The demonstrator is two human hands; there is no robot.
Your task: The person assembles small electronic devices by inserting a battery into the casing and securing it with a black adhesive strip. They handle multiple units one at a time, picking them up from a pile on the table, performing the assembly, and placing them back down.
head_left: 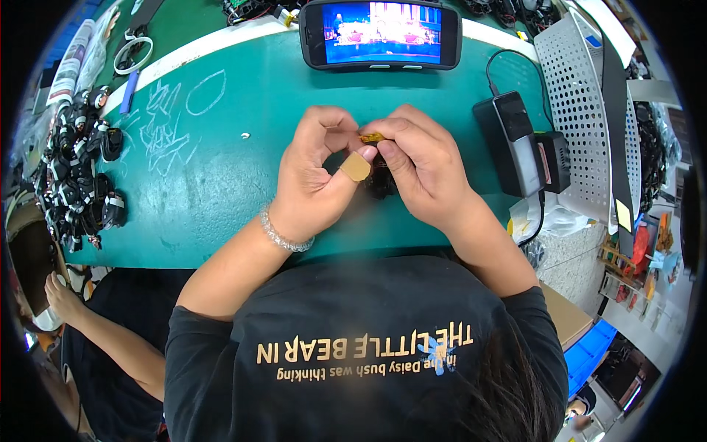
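My two hands meet over the green work mat [243, 221]. Both sets of fingers are closed and their tips nearly touch. A shiny amber strip [372, 138], which looks like tape, sits at the fingertips of my right hand [431, 162], pinched between thumb and index finger. My left hand [313, 173] curls around a small dark part [380, 181], mostly hidden, that hangs below the thumbs. Around my left thumb is a tan wrap [356, 167]. A clear beaded bracelet circles my left wrist.
A phone [381, 35] playing video stands at the back. A pile of black cabled parts [81, 166] lies left. To the right are a black power device [508, 140] with cables and a white perforated basket [578, 110]. Another person's arm [110, 335] shows at lower left.
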